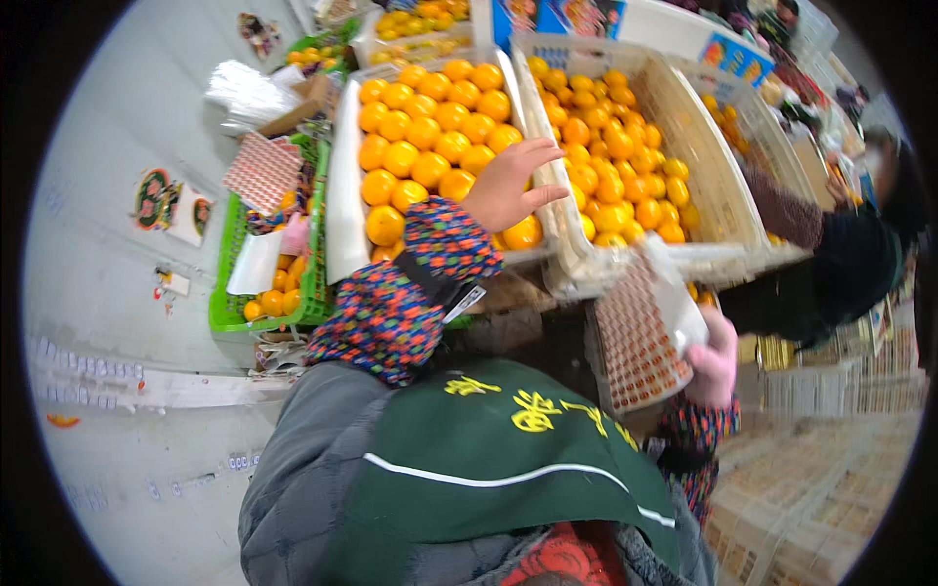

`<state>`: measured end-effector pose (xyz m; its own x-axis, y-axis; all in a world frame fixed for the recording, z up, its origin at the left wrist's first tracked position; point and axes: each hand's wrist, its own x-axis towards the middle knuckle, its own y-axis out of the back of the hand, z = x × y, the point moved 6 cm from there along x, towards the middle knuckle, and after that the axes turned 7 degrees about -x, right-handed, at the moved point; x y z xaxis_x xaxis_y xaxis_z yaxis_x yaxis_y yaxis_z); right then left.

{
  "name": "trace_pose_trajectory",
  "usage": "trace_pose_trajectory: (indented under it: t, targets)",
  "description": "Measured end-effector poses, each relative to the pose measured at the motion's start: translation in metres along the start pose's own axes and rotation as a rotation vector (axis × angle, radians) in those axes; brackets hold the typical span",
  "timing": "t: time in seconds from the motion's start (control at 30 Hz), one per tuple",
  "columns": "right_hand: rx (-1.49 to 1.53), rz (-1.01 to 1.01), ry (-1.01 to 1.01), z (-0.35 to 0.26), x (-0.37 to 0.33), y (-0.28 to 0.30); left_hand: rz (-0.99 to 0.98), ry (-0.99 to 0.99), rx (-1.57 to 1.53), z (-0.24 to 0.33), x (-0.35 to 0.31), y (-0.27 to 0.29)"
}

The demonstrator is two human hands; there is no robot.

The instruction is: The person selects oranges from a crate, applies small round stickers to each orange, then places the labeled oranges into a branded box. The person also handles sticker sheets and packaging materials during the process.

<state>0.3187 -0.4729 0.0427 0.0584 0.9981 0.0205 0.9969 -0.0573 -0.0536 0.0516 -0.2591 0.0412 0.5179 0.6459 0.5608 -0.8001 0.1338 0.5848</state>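
Sticker sheet in one hand, oranges within reach of the other

The left hand point(510, 186) is bare and holds nothing that shows; its fingers and thumb stand apart, pointing right, above the near right corner of the left crate point(344, 220). That crate carries rows of large oranges point(422, 132). Just beside it, the right crate point(716, 132) holds smaller oranges, loosely heaped.

The right hand, in a pink glove point(721, 363), grips the right edge of a sheet point(635, 342) of round, reddish-brown stickers. The sheet hangs tilted in front of the right crate's near wall, a whitish, translucent layer point(674, 298) along its right side.

To the left, a green basket point(229, 269) contains more oranges, with another sticker sheet point(264, 174) on top. At the right, a person in dark clothes point(850, 269) stands near the crates.
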Motion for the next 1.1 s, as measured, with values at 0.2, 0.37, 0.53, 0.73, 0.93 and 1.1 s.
trace_pose_trajectory:
  t: [0.2, 0.37, 0.53, 0.73, 0.93, 1.1]
  targets:
    - [0.398, -0.327, -0.105, 0.017, 0.059, -0.054, -0.414, 0.385, -1.048, 0.051, -0.032, -0.025]
    - [0.219, -0.055, -0.143, 0.025, 0.070, -0.068, -0.068, 0.543, -1.161, 0.044, -0.069, -0.005]
    - [0.041, 0.000, 0.223, 0.026, 0.051, -0.096, 0.060, 0.527, -0.979, 0.039, -0.103, -0.003]
    - [-0.026, 0.052, -0.010, 0.055, 0.055, -0.089, 0.117, 0.581, -0.856, 0.027, -0.129, 0.005]
    - [-0.509, -0.008, 0.248, 0.053, 0.044, -0.101, 0.153, 0.708, -0.788, 0.027, -0.173, 0.006]
    - [-0.299, -0.115, 0.161, 0.069, 0.057, -0.111, 0.196, 0.692, -0.656, 0.019, -0.192, 0.010]
